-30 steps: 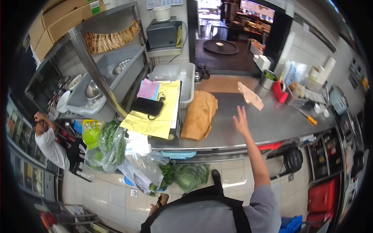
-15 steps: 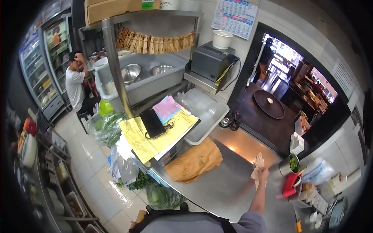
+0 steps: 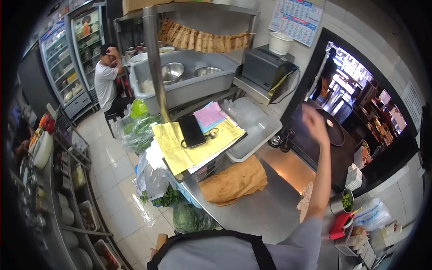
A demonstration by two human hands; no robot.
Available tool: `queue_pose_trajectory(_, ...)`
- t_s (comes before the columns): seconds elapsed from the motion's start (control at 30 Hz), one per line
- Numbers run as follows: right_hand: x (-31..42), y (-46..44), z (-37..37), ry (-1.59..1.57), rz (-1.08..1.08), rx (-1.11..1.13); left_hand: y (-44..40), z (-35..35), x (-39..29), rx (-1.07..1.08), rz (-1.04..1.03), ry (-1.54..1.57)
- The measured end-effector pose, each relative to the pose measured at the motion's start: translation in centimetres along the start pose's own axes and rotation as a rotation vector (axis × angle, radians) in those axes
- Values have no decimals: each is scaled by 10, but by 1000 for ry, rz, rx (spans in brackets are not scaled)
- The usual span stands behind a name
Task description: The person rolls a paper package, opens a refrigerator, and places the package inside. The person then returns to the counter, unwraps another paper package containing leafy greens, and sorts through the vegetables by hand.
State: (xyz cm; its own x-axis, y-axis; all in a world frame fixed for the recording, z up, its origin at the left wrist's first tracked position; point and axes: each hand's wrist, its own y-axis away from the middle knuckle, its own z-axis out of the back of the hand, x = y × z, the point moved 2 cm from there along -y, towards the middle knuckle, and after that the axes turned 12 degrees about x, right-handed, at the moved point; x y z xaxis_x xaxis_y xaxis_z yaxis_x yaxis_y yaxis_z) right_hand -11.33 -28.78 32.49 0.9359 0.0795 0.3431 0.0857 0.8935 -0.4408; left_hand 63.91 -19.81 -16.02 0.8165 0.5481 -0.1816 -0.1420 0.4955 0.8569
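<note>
My right hand (image 3: pixel 313 120) is raised over the dark pass-through counter (image 3: pixel 308 144), left of the round dark tray (image 3: pixel 335 135); motion smears its fingers. A crumpled, pale brown paper or cloth (image 3: pixel 305 201) lies on the steel worktop (image 3: pixel 252 211), partly behind my right forearm. Only a sliver of my left hand (image 3: pixel 153 253) shows at the bottom edge, against a tan, rod-shaped thing (image 3: pixel 162 240) that it seems to grip. Between my arms lies a folded brown paper bundle (image 3: pixel 234 181) on the worktop.
Yellow sheets (image 3: pixel 173 153) and a black tablet (image 3: pixel 192 130) rest beside a clear plastic tub (image 3: pixel 256 130). A metal pot of green pieces (image 3: pixel 345 201) and a red holder (image 3: pixel 339 226) stand at right. Bagged greens (image 3: pixel 191 216) sit below the worktop. A person (image 3: pixel 108 81) sits back left.
My right hand has let go of the crumpled paper or cloth and moved up to the pass-through counter. My view has shifted a little to the left.
</note>
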Motion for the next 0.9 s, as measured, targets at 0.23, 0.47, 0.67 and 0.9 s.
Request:
queue_pose_trajectory(0.23,-45,-321,47,431,87,-467,47,-2,14,-57,74,329)
queue_pose_trajectory(0.47,-104,-401,27,767,-508,-210,185,-6,5,-161,163,890)
queue_pose_trajectory(0.67,-65,-401,5,792,-643,-405,262,10,-29,-299,209,1192)
queue_pose_trajectory(0.9,-27,-393,28,772,-738,-7,230,6,-17,-252,70,1229)
